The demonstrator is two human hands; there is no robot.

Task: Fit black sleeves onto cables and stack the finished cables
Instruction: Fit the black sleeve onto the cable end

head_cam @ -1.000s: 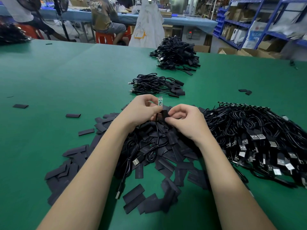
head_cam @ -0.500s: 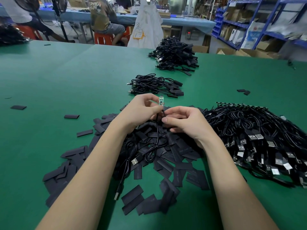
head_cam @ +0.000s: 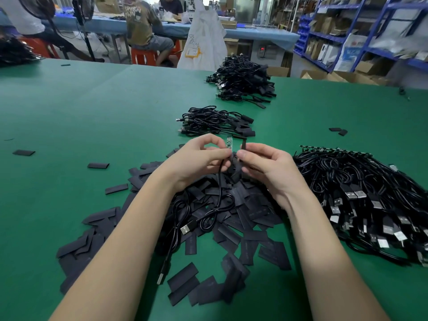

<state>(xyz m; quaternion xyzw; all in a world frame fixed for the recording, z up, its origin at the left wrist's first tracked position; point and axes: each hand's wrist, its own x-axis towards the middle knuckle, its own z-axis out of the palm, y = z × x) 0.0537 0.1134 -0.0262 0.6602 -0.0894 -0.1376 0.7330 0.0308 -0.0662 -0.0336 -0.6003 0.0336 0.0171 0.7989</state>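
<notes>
Head view: all places given from the sleeve heap.
Table (head_cam: 69,117): green, under everything.
Raw cables (head_cam: 361,195): big pile right of the heap.
Sleeve heap (head_cam: 243,216): loose flat black sleeves, below both hands.
Far stack (head_cam: 243,82): well beyond the heap.
Near stack (head_cam: 215,122): just beyond the heap.
Left hand (head_cam: 196,161): above the heap, pinching a cable (head_cam: 217,205) below its board tip (head_cam: 229,143).
Right hand (head_cam: 268,167): above the heap, pinching one sleeve (head_cam: 243,144) upright beside that tip.

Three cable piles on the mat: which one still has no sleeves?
The big pile on the right: bare USB plugs and a row of exposed boards at its far edge. The middle pile and far pile show black sleeved ends.
</notes>
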